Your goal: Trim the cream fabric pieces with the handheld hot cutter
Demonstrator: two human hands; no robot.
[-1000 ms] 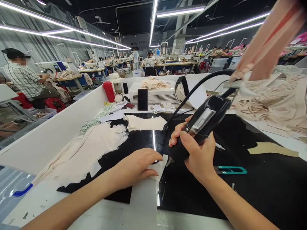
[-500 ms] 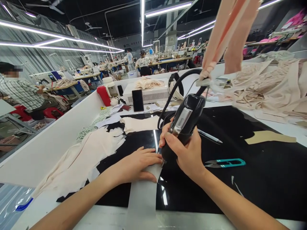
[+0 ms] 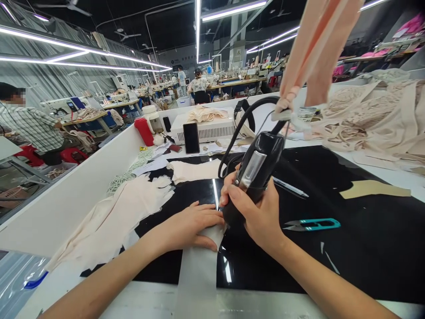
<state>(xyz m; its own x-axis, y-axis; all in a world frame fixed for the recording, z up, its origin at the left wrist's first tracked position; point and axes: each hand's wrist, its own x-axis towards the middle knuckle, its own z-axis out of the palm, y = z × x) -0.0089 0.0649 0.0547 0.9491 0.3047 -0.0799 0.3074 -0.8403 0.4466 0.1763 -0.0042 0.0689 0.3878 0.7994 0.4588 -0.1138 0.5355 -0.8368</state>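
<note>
Black table top [image 3: 365,248], glossy, with a white wall along its left side. Heap of beige cloth [image 3: 375,115] at far right; stack of pale cut pieces [image 3: 109,221] at left, spilling onto the black surface.

White fabric strip [image 3: 197,270] runs from the near table edge up to both hands.

Black cutting tool [image 3: 254,175], tilted, cord looping up behind it, tip down at the far end of the strip.

Right hand [image 3: 260,212] wraps the tool's lower body: fingers curled tight around it, thumb laid across the front near the silver panel.

Left hand [image 3: 189,223] lies flat on the strip's end, palm down, fingers stretched out and close together, tips just beside the tool's tip. It grips nothing, only presses.

Teal snips [image 3: 312,224] lie right of the right hand, apart from it. A pen [image 3: 290,188] lies behind the tool.
</note>
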